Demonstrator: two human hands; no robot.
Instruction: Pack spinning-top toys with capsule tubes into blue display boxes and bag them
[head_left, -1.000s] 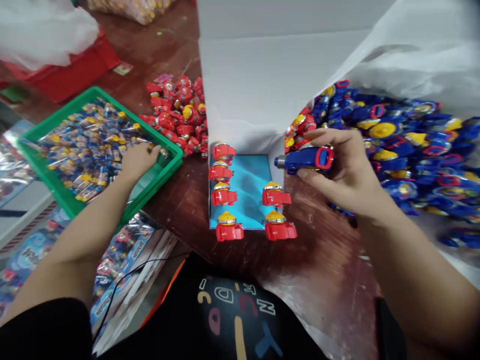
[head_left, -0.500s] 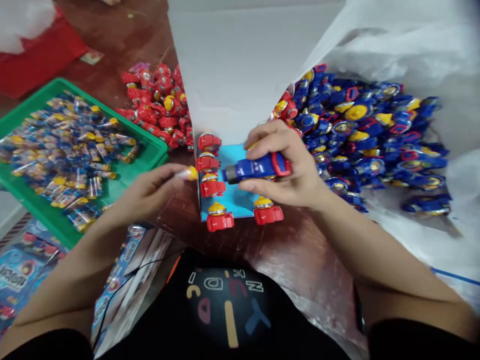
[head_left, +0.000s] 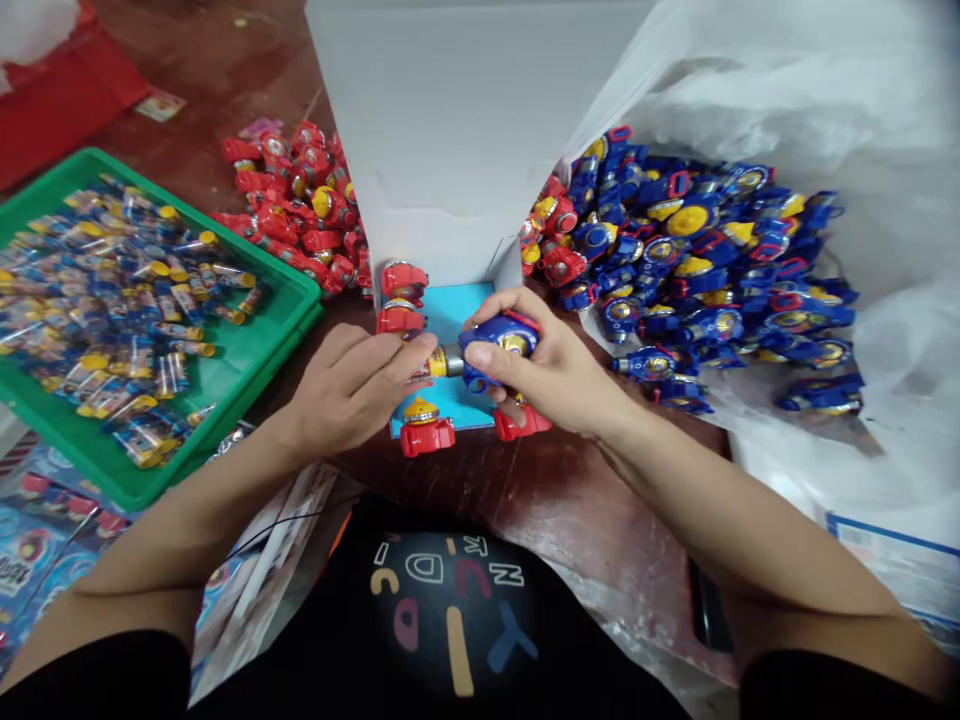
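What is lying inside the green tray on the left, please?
The green tray holds a loose heap of small clear-wrapped packets with yellow and blue contents. They cover most of its floor.

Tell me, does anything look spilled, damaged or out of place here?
Nothing stands out. The left hand and right hand hold a blue toy together; the red toys stand upright on the blue card.
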